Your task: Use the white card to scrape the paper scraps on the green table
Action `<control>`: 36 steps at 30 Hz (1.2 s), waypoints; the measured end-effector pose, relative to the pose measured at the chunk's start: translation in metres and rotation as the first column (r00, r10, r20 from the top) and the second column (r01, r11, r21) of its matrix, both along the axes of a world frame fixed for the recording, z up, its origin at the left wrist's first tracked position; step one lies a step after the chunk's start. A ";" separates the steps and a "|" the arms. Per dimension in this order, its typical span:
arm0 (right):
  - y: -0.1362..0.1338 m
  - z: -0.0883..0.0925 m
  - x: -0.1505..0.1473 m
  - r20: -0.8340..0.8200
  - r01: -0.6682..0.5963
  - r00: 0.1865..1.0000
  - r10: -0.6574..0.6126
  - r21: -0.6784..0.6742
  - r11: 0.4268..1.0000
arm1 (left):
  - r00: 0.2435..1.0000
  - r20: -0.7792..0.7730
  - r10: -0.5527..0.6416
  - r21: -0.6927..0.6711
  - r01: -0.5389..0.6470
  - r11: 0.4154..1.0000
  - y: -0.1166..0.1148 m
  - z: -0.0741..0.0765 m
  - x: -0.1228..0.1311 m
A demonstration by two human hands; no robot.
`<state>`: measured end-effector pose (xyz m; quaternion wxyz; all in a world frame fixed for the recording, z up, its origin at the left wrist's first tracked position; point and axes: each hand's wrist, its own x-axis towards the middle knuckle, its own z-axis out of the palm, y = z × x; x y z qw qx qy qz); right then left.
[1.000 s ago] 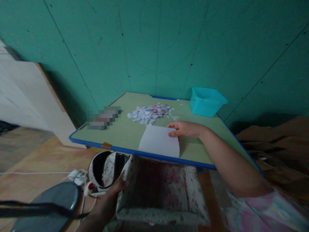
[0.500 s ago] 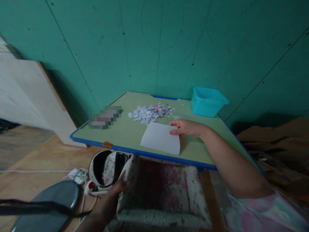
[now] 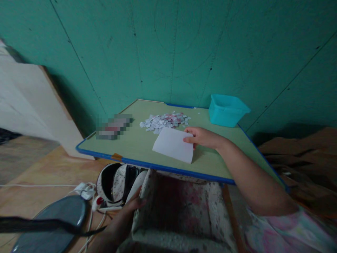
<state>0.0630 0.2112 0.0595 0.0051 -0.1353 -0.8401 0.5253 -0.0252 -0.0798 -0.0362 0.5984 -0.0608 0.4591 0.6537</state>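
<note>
My right hand [image 3: 198,137] pinches a white sheet of paper [image 3: 172,144] at its right edge, thumb on top. The sheet is held tilted above the near part of the table, beside a pile of small torn paper scraps [image 3: 165,121], white with some pink. Below the table's front edge, my left hand [image 3: 133,205] is closed on the left side of an open fabric-covered box [image 3: 221,214] with reddish stains inside. Part of its fingers is hidden behind the box wall.
A turquoise plastic bin [image 3: 228,110] stands at the table's [image 3: 137,146] back right corner. A pixelated flat item [image 3: 114,127] lies on the left. On the floor are an open spotted bag [image 3: 118,182], cables, and a grey oval lid [image 3: 50,226]. Brown cardboard [image 3: 310,158] lies right.
My right hand and the sheet have shifted slightly up and left, toward the scraps. The box and my left hand have moved a little to the right.
</note>
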 end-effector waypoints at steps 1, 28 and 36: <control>-0.001 -0.001 -0.001 -0.010 -0.006 1.000 0.006 0.001 1.000 | 0.999 -0.020 -0.034 0.046 0.035 0.998 -0.001 -0.005 -0.001; -0.013 -0.004 -0.006 -0.019 -0.053 0.998 0.052 -0.040 0.998 | 0.995 -0.050 -0.086 0.063 0.089 0.994 0.002 -0.013 -0.004; -0.018 -0.006 -0.008 -0.020 -0.077 0.997 0.076 -0.068 0.995 | 0.998 -0.049 -0.050 0.034 0.051 0.998 0.004 0.003 -0.001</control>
